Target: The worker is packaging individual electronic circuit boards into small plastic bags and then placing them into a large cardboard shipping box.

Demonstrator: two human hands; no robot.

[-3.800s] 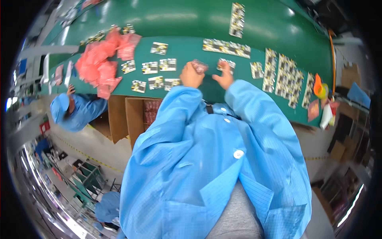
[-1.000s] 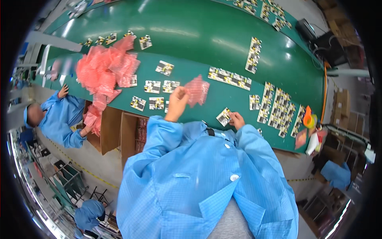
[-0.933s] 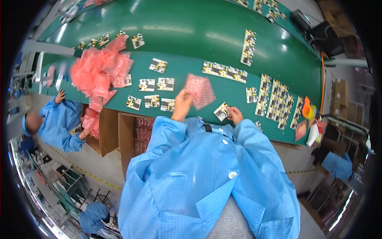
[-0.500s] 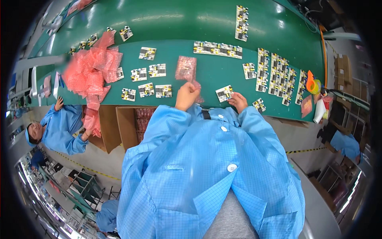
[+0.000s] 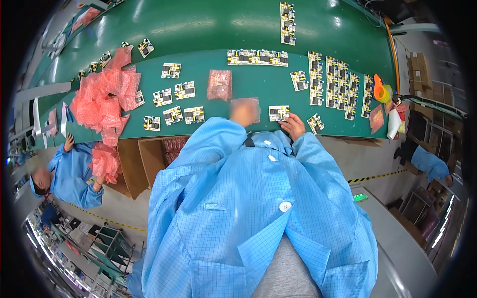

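Note:
My left hand (image 5: 242, 113) is a motion blur at the near edge of the green table (image 5: 198, 30), with a pinkish smear beside it; whether it holds anything is unclear. A pink bubble bag (image 5: 219, 84) lies flat on the table just beyond it. My right hand (image 5: 294, 125) rests at the table edge, fingers pinching the right side of a small circuit board (image 5: 277, 112) that lies on the green surface. Both blue sleeves reach up from the lower edge.
Several loose circuit boards (image 5: 174, 102) lie to the left, and rows of boards (image 5: 333, 84) to the right. A heap of pink bubble bags (image 5: 102, 97) covers the left end. Open cardboard boxes (image 5: 149, 156) stand under the table. A person in a blue coat (image 5: 69, 171) works at left.
The pink bag that my left hand held up now lies on the table, and the hand has pulled back toward me. My right hand stays on the circuit board.

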